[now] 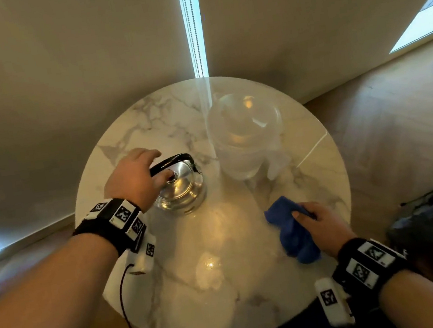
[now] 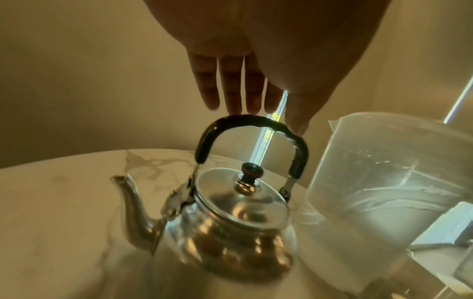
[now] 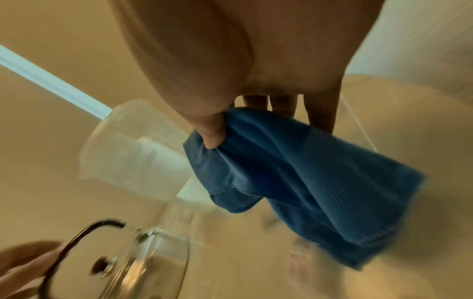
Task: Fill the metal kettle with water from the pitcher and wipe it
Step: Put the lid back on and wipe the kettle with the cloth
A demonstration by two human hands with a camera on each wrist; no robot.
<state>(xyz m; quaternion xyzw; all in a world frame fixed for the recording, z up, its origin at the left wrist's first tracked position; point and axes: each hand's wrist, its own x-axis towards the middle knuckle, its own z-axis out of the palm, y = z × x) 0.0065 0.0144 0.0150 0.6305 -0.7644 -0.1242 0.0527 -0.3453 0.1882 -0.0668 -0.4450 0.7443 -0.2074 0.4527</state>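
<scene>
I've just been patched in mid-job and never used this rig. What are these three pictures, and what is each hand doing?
There is no machine here: a person works with bare hands, wearing cameras. The large view comes from the head, looking down at a round marble table. The other two look along each wrist toward the fingers.

On the table stand a metal kettle with its lid on, and beside it a clear pitcher holding water.

The left hand reaches over the kettle's black handle, fingers straight at its top, no grip closed round it. The right hand pinches a blue cloth, thumb pressed into the fabric, low over the table's near right side.
</scene>
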